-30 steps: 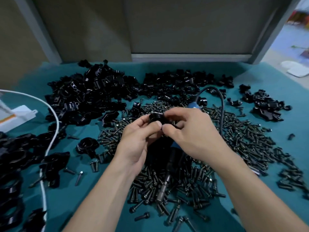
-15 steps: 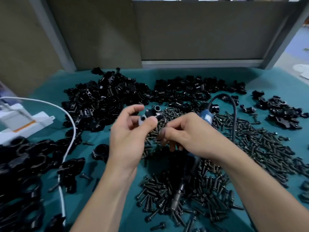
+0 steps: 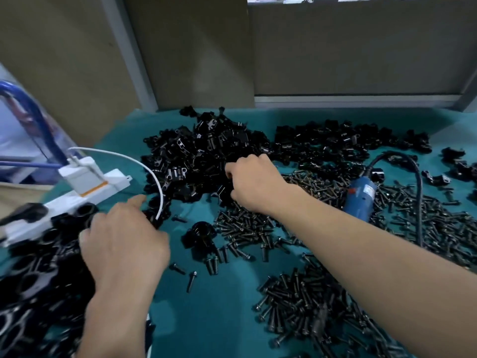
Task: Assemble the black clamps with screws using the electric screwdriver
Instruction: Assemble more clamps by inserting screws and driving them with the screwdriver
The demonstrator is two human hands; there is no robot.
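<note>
Teal-covered table (image 3: pixel 206 319) backed by beige wall panels (image 3: pixel 193 47) in grey frames (image 3: pixel 131 60).

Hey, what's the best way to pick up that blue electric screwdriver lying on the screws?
Grip the electric screwdriver by its blue barrel, from above: it lies flat on the screws, its cord leaving the far end, the near end hidden behind the right forearm.

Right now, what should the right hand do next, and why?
Probably lift one clamp piece out of the heap of black clamp parts: the right hand is curled into that heap, the left hand looks empty, and the electric screwdriver lies unused on the screws.
</note>
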